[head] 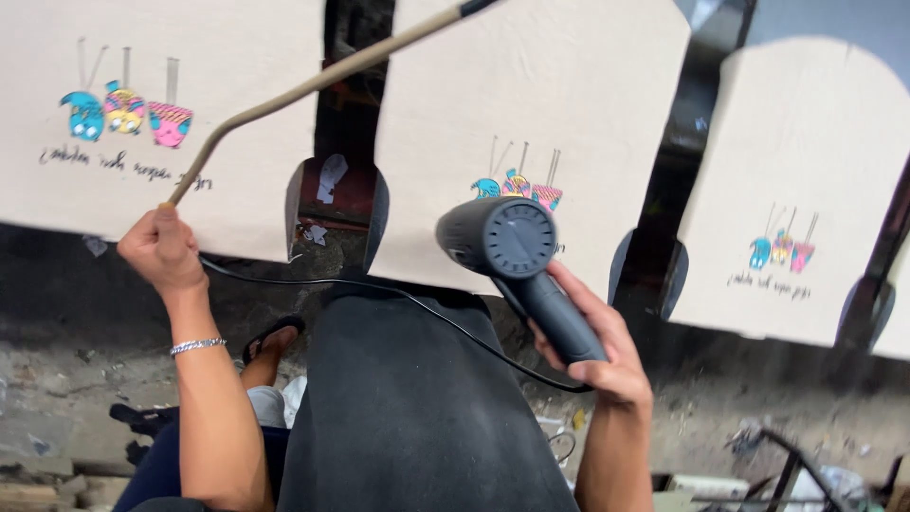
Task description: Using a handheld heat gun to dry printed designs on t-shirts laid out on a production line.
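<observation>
Heat gun (512, 248), dark grey, held by its handle in the right hand (595, 339), fingers wrapped closed around the grip; round rear grille faces the camera, nozzle end aimed at the middle cream cloth panel (531, 104). Muzzle sits just below that panel's small colour print (518, 186). Black cord (398, 296) runs from the handle base leftward, across the black cloth (408, 408) below. Left hand (163, 248) raised, fingers closed on the lower end of a bent tan stick (313, 85); stick angles up and right, crossing the gap between panels. Silver bracelet (197, 346) on left wrist. Left cloth panel (190, 114) carries the same print, bigger; right panel (806, 190) likewise. Sandalled foot (270, 339) on dirty floor (57, 389) below
</observation>
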